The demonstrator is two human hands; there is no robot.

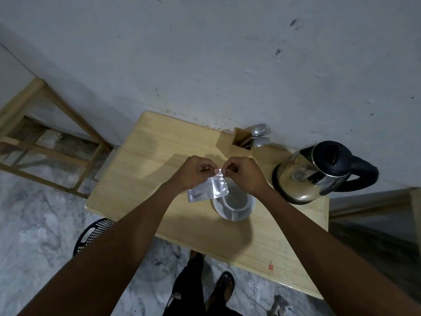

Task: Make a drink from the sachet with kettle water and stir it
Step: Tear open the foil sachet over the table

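Observation:
A silver foil sachet (207,187) hangs above the wooden table (145,179), pinched at its top edge by both hands. My left hand (193,172) grips the left side of that edge and my right hand (245,173) grips the right side, fingertips almost touching. Just below and to the right of the sachet stands a white cup (234,205), partly hidden by my right wrist. A steel kettle (314,172) with a black lid and handle stands at the table's right end.
A wooden holder (241,139) with spoons and a fork (259,131) leans at the wall behind the cup. A wooden frame (45,142) stands at the left. A black plastic basket (95,233) sits on the floor by the table. My feet are below the table edge.

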